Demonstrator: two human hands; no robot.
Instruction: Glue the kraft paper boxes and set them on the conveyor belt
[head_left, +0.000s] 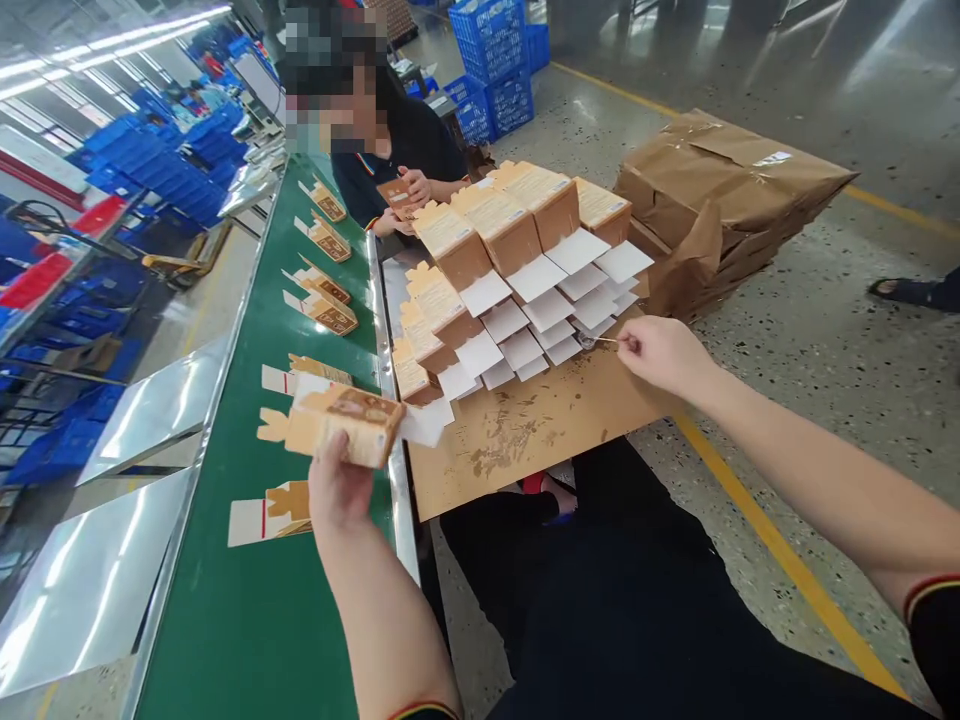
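Note:
My left hand [341, 490] is closed around a brown and cream cardboard box [360, 425], holding it above the green conveyor belt [247, 620]. A white end flap [426, 424] sticks out from the box toward the right. My right hand [664, 350] pinches a thin pale stick [606, 339]. Its far end reaches a small, clear, shiny thing that I cannot make out, beside the stacked boxes. The stack of cartons [517, 215] stands on a brown board [525, 430], with white flaps facing me. Dark wet-looking smears mark the board.
Several folded cartons [330, 315] lie along the belt, which has a metal edge [401, 520]. Across the stack, a co-worker [420, 140] holds a brown carton [397, 198]. A paper-wrapped pile [735, 190] stands on the right, and blue crates [491, 60] are behind.

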